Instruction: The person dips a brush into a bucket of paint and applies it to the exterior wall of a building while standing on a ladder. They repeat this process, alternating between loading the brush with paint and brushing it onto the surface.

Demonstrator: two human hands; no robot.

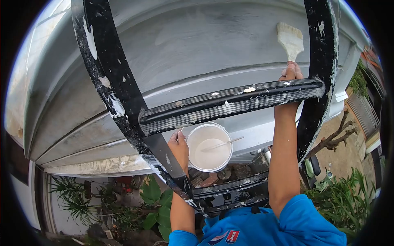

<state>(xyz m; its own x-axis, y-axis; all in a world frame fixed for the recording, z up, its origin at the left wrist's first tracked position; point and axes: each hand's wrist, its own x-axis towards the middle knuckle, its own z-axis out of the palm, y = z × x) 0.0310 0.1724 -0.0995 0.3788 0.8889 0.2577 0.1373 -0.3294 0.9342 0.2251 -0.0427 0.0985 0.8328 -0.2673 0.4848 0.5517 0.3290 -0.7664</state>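
My right hand (292, 72) reaches past the ladder rung and is closed around the handle of a wide paintbrush (291, 43). Pale bristles point up and away from me, over the grey wall surface. My left hand (178, 146) is at the left edge of a white bucket (190, 158), its fingers curled closed at the rim. Whitish paint (211, 153) lies inside the bucket, and a thin stick (230, 142) leans in it against the right side of the rim.
A black, paint-spattered ladder (107, 53) frames the view, with its rung (234, 103) crossing between my arms. The grey moulded wall (197, 41) curves ahead. Far below are leafy plants (158, 203), bricks and pots, a bare branch (334, 137) and more greenery (344, 201).
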